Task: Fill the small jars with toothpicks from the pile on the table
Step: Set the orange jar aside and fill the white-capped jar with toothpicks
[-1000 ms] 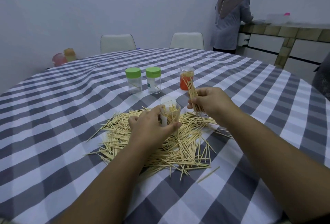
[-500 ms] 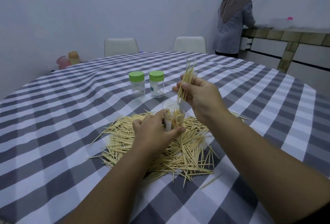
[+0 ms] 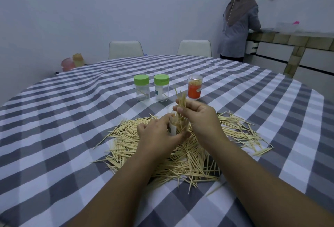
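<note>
Wooden toothpick bundle [image 3: 181, 104] stands near upright in our right hand [image 3: 199, 118], pinched between thumb and fingertips, its lower ends inside the open clear jar [image 3: 178, 126]. Our left hand [image 3: 159, 134] curls its grip round that jar, above the toothpick pile [image 3: 180, 147] at the tabletop [image 3: 54, 127] centre. Toward the far edge stand two green-lidded jars [image 3: 151, 87] and an orange-labelled jar [image 3: 194, 86], apart from both hands. We note labels on the jars; none of their print is legible.

No legible txt; labels on red jar [image 3: 194, 90], green-lid jar [image 3: 161, 89] unreadable.
</note>
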Motion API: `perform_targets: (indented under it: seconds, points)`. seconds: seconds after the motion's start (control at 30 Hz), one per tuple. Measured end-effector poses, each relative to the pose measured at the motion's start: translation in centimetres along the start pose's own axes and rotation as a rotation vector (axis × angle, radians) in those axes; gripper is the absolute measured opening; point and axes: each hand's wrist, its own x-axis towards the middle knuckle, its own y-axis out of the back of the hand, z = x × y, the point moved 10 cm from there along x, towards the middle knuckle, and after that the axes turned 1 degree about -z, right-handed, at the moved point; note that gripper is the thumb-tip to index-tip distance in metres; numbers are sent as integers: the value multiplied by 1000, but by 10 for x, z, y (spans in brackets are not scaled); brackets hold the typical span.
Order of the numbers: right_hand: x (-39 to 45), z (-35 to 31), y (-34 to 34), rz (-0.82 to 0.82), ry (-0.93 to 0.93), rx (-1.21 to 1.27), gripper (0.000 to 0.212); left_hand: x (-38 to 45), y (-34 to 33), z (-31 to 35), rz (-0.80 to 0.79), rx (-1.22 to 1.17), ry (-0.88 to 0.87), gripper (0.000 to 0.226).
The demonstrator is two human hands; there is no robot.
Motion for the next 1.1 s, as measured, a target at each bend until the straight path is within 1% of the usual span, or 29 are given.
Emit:
perform_targets:
  seconds: [0.17, 0.27, 0.4, 0.47, 0.53, 0.57, 0.63, 0.7, 0.8, 0.87, 1.0, 1.1]
  points:
    - [0, 10, 2, 11, -24, 51, 18, 1, 0, -1, 4, -1, 7, 44]
    - [0, 12, 2, 1, -32, 98, 27, 1, 1, 0, 0, 10, 11, 40]
    - [-1, 10, 4, -7, -3, 62, 33, 0, 1, 4, -17, 57, 5, 38]
    - [-2, 6, 2, -38, 28, -2, 33, 0, 1, 5, -20, 62, 7, 38]
    - [-5, 2, -5, -102, 66, -89, 32, -1, 2, 5, -20, 37, 3, 32]
    - [-7, 1, -10, -136, 95, -154, 33, -1, 2, 5, -21, 16, 0, 26]
    - [-9, -1, -18, -181, 190, -374, 35, -2, 3, 5, -17, -5, 0, 16]
    - [-12, -4, -26, -192, 305, -584, 41, -2, 4, 5, -12, 0, 1, 14]
    - [-14, -7, -32, -192, 409, -725, 50, -1, 2, 6, -36, 50, 2, 10]
    - [-15, -8, -34, -168, 469, -811, 49, 0, 2, 8, -35, 92, -11, 12]
    - [-16, -13, -30, -66, 562, -840, 33, 0, 3, 7, -10, 78, -14, 11]
    - [-14, -12, -25, -33, 530, -771, 29, 1, 3, 1, 19, -5, 17, 17]
